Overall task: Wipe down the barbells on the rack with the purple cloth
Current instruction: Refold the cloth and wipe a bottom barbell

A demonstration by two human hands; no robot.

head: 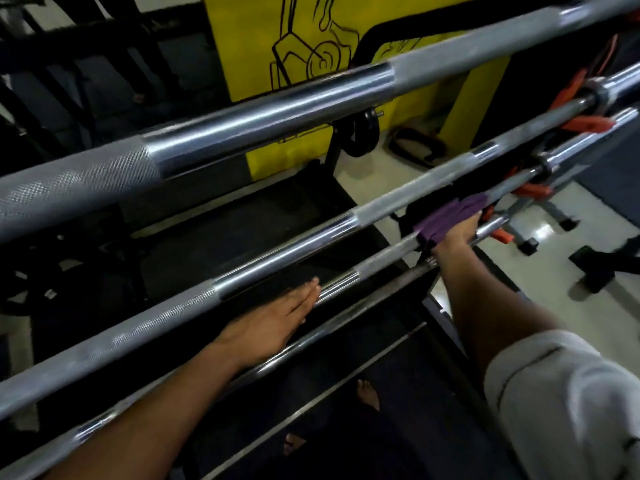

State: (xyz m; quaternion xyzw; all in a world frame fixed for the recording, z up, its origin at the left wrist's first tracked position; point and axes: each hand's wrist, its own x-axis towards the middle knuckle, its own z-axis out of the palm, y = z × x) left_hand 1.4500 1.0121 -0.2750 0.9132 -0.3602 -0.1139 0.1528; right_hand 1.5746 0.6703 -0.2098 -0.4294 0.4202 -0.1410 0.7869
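Over a pale tiled floor (398, 168) and before a yellow wall mural (263, 46), we stand at the rack of barbells (277, 109), our left hand (273, 320) laid flat, fingers straight, on the third bar (341, 277), while further right our right hand (455, 233) clamps the purple cloth (450, 218) round it.

Three barbells run side by side across your view, rising from lower left to upper right: the top barbell (270, 109) nearest the camera, the middle barbell (277, 258) below it, the lower barbell (346, 277) beneath that. Your left hand (273, 317) lies on the lower barbell; further right along it, your right hand (457, 233) presses the cloth (446, 220) around it. The clips (585, 123) sit at the far right end. The wall panel (277, 39) stands behind the rack.
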